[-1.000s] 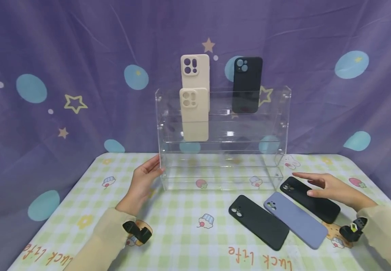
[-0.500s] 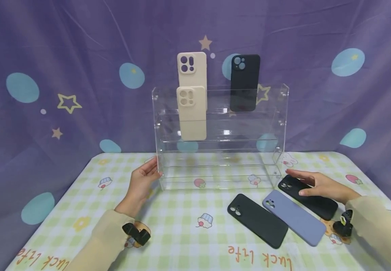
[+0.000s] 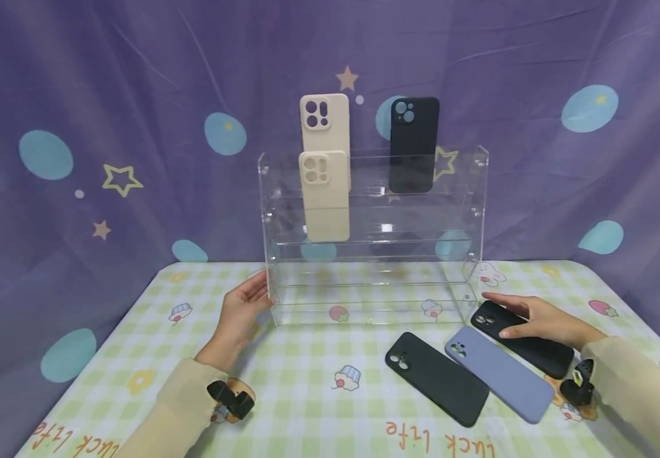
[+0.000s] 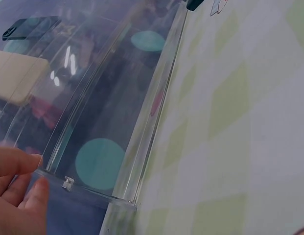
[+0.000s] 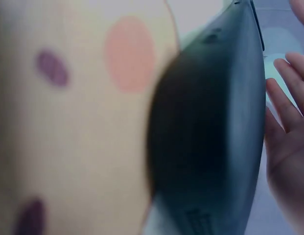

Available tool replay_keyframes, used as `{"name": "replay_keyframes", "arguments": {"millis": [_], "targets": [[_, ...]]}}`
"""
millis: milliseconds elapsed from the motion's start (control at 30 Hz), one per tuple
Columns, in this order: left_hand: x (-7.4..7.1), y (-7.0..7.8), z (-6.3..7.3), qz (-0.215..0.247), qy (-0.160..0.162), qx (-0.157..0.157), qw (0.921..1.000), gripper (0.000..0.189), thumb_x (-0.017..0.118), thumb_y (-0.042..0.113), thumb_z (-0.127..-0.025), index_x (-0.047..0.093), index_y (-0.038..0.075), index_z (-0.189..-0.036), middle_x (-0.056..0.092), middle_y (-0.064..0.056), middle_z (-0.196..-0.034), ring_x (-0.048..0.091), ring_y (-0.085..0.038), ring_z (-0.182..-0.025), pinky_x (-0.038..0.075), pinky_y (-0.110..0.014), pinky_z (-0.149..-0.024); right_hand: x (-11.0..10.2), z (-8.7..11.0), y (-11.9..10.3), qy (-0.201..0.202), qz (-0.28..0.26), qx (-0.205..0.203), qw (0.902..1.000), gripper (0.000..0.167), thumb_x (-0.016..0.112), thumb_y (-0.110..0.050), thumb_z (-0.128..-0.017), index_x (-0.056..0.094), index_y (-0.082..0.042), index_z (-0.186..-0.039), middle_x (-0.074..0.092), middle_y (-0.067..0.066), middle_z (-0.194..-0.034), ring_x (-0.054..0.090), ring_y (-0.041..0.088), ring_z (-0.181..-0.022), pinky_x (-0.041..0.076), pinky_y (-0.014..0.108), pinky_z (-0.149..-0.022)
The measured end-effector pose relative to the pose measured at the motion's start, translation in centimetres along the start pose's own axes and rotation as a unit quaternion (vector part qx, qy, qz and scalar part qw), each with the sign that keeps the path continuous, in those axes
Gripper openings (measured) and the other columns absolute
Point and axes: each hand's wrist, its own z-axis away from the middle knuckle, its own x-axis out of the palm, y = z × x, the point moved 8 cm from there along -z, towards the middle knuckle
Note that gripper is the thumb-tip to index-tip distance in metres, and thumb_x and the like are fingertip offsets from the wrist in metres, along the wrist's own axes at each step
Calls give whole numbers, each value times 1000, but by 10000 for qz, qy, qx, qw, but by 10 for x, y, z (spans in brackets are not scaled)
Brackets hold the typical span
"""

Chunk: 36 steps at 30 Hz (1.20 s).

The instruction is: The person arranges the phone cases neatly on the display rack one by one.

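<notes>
A clear acrylic tiered display stand (image 3: 376, 270) stands on the table. My left hand (image 3: 242, 313) pinches its left side panel, thumb in front and fingers behind; in the left wrist view the fingertips (image 4: 32, 164) meet at the panel's edge. Over a black phone case (image 3: 542, 353) on the table at the right, my right hand (image 3: 538, 321) reaches with fingers extended and thumb near the case's left edge. In the right wrist view that case (image 5: 205, 127) looms close, with the fingers (image 5: 284, 103) straight beside it.
A lavender phone case (image 3: 498, 375) and a dark phone case (image 3: 439, 380) lie left of it. Two cream phone cases (image 3: 327, 203) and another black phone case (image 3: 414, 143) stand upright on the rack. A purple curtain (image 3: 135, 76) hangs behind the checked tablecloth (image 3: 307, 413).
My right hand has moved left and settled lower over the black case on the table. The left hand stays at the stand's side panel; the view shifts slightly.
</notes>
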Motion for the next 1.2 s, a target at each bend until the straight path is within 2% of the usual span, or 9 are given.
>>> {"name": "replay_keyframes", "arguments": {"millis": [133, 367, 533, 600, 700, 767, 833, 1000, 1200], "targets": [[-1, -3, 1, -82, -55, -110, 9999, 57, 58, -16, -82, 45, -3, -136, 46, -23, -138, 57, -2, -103, 49, -14, -85, 1, -1, 2, 25, 227, 19, 9997, 74, 71, -18, -84, 32, -2, -145, 30, 24, -148, 33, -14, -120, 39, 12, -90], [-3, -5, 5, -231, -62, -284, 9993, 56, 58, -13, -83, 45, -1, -137, 45, -21, -139, 50, -21, -121, 48, -13, -85, 6, 0, 6, -65, 812, 143, 9966, 84, 75, -32, -79, 32, -1, -145, 29, 24, -149, 24, -15, -121, 35, 10, -89], [-7, -5, 6, -171, -47, -251, 9995, 55, 58, -13, -84, 46, -1, -136, 46, -20, -139, 54, -13, -115, 49, -13, -84, 5, -3, 3, 13, 1042, 143, 9945, 82, 75, -35, -79, 35, -4, -144, 35, 22, -147, 30, -6, -125, 36, 11, -90], [-8, -5, 5, -166, -48, -217, 9996, 55, 57, -14, -83, 46, -1, -136, 46, -21, -139, 57, -5, -107, 49, -13, -84, 3, -4, 1, 58, 1218, 111, 9925, 82, 75, -36, -79, 36, -5, -144, 36, 21, -146, 34, 9, -129, 40, 21, -92], [-7, -4, 4, -134, -48, -188, 9997, 56, 57, -15, -82, 46, -3, -136, 46, -22, -138, 58, 4, -97, 50, -14, -84, 2, -5, -2, 128, 1185, 35, 9929, 83, 77, -34, -77, 36, -5, -144, 33, 22, -147, 31, 35, -131, 37, 47, -100], [-6, -4, 3, -122, -33, -191, 9997, 56, 57, -16, -82, 46, -4, -135, 46, -23, -137, 58, 5, -95, 50, -15, -83, 1, -6, -4, 199, 1140, -59, 9933, 85, 78, -33, -76, 35, -4, -143, 30, 23, -148, 27, 40, -132, 32, 61, -97], [-5, -3, 2, -126, -23, -191, 9997, 56, 57, -16, -81, 46, -5, -135, 47, -23, -137, 58, 4, -96, 50, -15, -83, 0, -5, -6, 356, 1147, -155, 9926, 85, 79, -32, -75, 37, -4, -143, 30, 23, -147, 25, 31, -135, 30, 62, -97], [-4, -2, 0, -174, -30, -236, 9996, 56, 58, -15, -81, 46, -3, -135, 46, -22, -138, 58, 1, -99, 50, -15, -83, -11, -1, -13, 1038, 1711, -368, 9791, 78, 80, -31, -74, 44, -2, -138, 44, 19, -139, 43, 10, -118, 44, 39, -86], [-2, -3, 0, -141, -13, -203, 9997, 56, 58, -15, -82, 46, -4, -135, 46, -23, -138, 58, 5, -95, 50, -14, -82, -28, 4, -9, 1709, 1724, -83, 9701, 59, 76, -23, -80, 55, 3, -128, 59, 24, -123, 51, -6, -96, 50, 24, -71]]}}
